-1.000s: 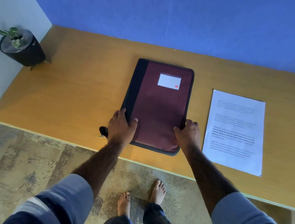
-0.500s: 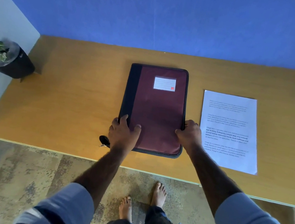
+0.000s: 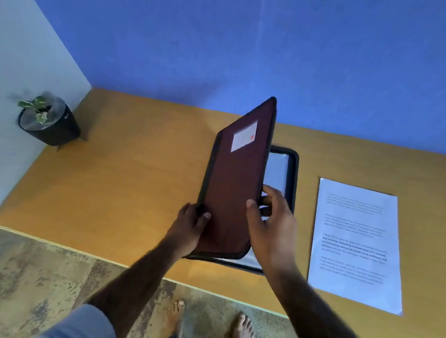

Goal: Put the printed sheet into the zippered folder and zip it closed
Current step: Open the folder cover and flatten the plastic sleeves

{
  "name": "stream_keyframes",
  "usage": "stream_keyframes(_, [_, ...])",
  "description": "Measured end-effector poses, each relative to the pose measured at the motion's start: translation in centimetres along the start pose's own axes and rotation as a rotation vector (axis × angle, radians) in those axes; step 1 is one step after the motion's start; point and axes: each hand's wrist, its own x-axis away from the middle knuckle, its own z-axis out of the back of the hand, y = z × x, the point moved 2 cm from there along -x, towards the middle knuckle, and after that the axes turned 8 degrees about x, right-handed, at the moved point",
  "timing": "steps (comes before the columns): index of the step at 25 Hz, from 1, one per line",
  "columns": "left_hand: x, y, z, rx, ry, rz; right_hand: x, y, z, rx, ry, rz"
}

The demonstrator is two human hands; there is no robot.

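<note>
Desk (image 3: 131,183): zippered folder (image 3: 231,193), shut before, now opens for the printed sheet (image 3: 356,244) at three o'clock; left hand (image 3: 186,230) and right hand (image 3: 271,227) grip its raised edges.

Half-open maroon folder (image 3: 230,199) beside flat sheet (image 3: 356,244)

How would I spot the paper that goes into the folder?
Start at the wooden table below the blue wall. Right of the half-open maroon folder lies the printed sheet. It alone is a loose white page with paragraphs of text.
</note>
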Motion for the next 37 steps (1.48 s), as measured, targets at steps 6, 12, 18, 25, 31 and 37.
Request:
stream_keyframes(6, [1.1,3.6,6.6,0.464,-0.103,-0.091,3.1,-6.2,-7.8,-0.124,-0.223,0.212])
stream_keyframes(12, [-1.4,3.0,16.0,0.971,-0.165,0.134,3.5,-9.9,-15.0,0.216,-0.451,0.4])
stream_keyframes(18, [-5.5,0.1,22.1,0.852,-0.134,-0.008,1.9,-10.2,-19.4,0.542,-0.537,0.6])
stream_keyframes(25, [-7.9,-3.9,23.9,0.184,0.21,-0.075,-2.5,1.1,-17.0,0.908,-0.457,0.273])
stream_keyframes(31, [-8.8,-6.5,23.4,0.067,0.287,-0.051,-2.8,8.3,-12.8,0.939,-0.353,-0.108])
stream_keyframes(37, [-10.4,-9.3,22.7,0.07,0.26,0.006,-1.9,9.3,-12.6,0.899,-0.339,-0.172])
